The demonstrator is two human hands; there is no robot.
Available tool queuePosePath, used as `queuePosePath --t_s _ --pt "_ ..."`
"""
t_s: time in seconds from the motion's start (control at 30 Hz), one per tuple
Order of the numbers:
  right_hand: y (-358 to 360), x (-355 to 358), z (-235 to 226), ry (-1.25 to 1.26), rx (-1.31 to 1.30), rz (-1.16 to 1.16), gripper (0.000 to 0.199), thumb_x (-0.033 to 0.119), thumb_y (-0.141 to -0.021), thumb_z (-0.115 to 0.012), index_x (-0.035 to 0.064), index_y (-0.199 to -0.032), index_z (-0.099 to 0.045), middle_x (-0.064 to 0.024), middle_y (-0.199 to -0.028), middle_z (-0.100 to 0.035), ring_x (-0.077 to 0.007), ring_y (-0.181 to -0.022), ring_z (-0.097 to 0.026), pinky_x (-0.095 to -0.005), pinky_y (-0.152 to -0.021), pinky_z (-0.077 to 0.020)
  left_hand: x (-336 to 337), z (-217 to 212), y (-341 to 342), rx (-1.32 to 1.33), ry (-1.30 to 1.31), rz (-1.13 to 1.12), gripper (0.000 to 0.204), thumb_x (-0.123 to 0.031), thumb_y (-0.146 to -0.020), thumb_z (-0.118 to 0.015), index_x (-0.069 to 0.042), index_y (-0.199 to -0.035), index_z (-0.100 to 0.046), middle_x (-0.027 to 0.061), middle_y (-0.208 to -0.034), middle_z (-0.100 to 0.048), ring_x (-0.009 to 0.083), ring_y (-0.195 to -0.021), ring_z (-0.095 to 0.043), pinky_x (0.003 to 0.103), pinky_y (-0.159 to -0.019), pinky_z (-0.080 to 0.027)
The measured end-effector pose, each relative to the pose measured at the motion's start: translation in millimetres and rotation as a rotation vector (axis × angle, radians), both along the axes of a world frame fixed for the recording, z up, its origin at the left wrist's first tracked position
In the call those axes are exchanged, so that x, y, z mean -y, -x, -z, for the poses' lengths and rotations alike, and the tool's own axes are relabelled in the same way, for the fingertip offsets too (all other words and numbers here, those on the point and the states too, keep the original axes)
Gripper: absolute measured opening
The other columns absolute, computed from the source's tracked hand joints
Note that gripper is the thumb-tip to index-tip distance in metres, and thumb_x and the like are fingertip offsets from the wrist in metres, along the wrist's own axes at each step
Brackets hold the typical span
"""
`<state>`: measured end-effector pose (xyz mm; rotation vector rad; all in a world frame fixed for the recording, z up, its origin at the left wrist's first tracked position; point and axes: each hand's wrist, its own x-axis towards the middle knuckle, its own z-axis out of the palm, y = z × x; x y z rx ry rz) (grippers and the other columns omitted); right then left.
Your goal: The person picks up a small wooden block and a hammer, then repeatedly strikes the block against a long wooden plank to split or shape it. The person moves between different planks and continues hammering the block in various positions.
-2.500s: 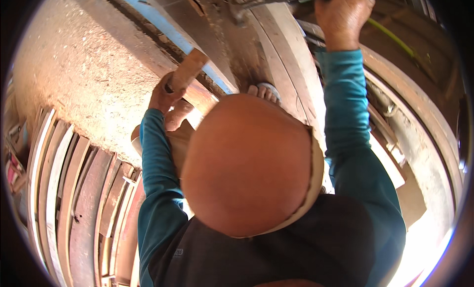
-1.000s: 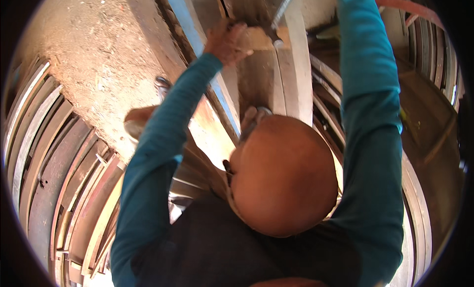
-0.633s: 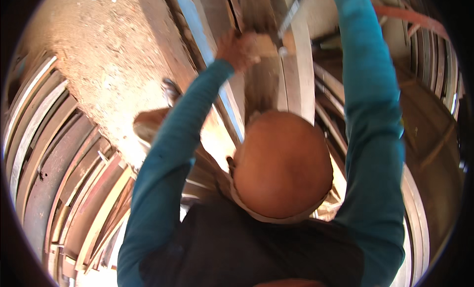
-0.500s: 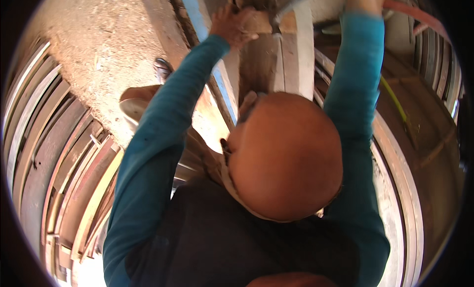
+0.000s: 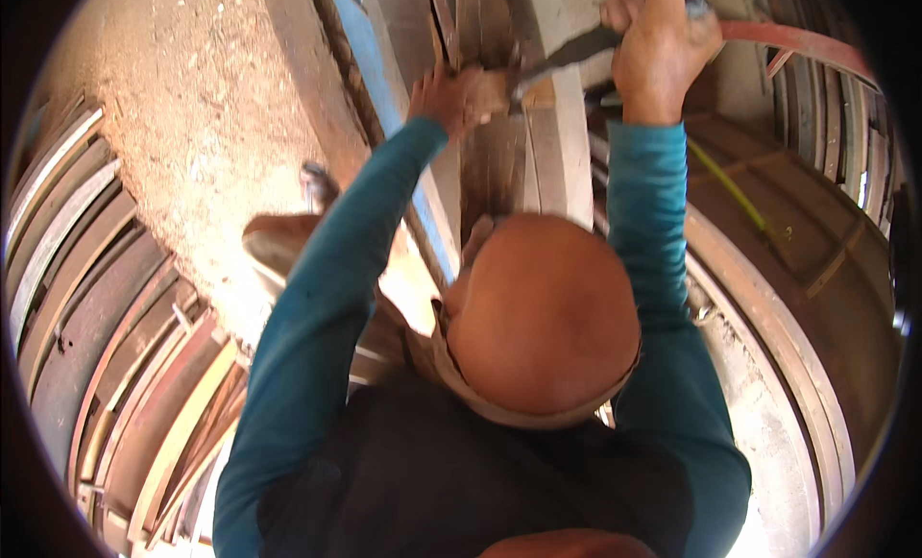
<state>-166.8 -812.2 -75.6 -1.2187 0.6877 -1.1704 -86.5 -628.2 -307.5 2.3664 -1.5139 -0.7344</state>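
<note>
My left hand (image 5: pixel 446 99) has its fingers curled over the left end of a short light-brown wooden block (image 5: pixel 495 93). The block lies across a trough between long timber boards (image 5: pixel 563 155). My right hand (image 5: pixel 663 63) is wrapped round the grip of a dark hammer (image 5: pixel 576 51), whose handle slants down to the left. The blurred hammer head is at the block, just right of my left fingers; whether they touch I cannot tell.
A blue-painted strip (image 5: pixel 360 30) edges the boards on the left, beside ground strewn with wood chips (image 5: pixel 206 107). Stacked planks (image 5: pixel 106 260) fill the far left. At the right are a reddish bar (image 5: pixel 797 39), a yellow-green strip (image 5: pixel 725 181) and a brown panel (image 5: pixel 816 260).
My right hand and the hammer have come down toward the wooden block from the top edge. My left fingers, spread before, are now more closed over the block. The whole view has shifted slightly.
</note>
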Motion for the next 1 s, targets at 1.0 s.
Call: queuePosePath --t_s 1.0 --pt "18.6 14.7 4.5 -0.039 -0.028 -0.008 0.029 0.014 -0.097 -0.059 0.0105 -0.071 -0.046 0.0026 -0.055 -0.04 -0.0097 -0.045 -0.036 -0.0295 -0.045 -0.0308 37.4 -14.8 -31.7 -0.074 -0.07 0.224 0.111 -0.039 -0.072 -0.088 -0.028 -0.16 -0.022 0.02 -0.158 -0.026 0.0469 -0.145 -0.027 0.055 -0.118 -0.033"
